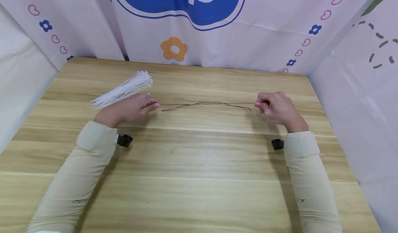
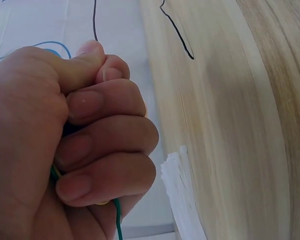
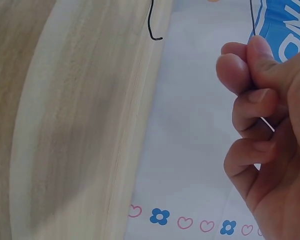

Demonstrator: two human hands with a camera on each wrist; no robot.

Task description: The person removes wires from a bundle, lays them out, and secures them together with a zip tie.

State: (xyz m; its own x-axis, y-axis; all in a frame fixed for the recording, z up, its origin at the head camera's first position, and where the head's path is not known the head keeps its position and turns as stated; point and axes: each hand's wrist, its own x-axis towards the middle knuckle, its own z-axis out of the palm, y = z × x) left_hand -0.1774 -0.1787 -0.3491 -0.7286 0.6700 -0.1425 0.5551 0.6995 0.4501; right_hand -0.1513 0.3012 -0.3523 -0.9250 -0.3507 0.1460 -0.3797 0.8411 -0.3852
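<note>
A thin dark wire (image 2: 94, 21) is stretched nearly straight between the two hands. My left hand (image 1: 136, 107) pinches one end with thumb and forefinger. Its other fingers curl round more wires; a green wire (image 2: 118, 217) and a bit of yellow show below them, the rest hidden in the palm. A little red shows at this hand in the head view. On the right, my right hand (image 1: 276, 108) pinches the opposite end of the dark wire between thumb and forefinger. Another black wire (image 2: 178, 34), bent and wavy, lies on the table below the stretched one.
A bundle of white cable ties (image 1: 124, 88) lies beside and behind my left hand. The wooden table (image 1: 199, 177) ends at a printed cloth backdrop (image 1: 217, 46), with white cloth at both sides. Small black devices (image 1: 125, 141) are attached at both sleeve cuffs.
</note>
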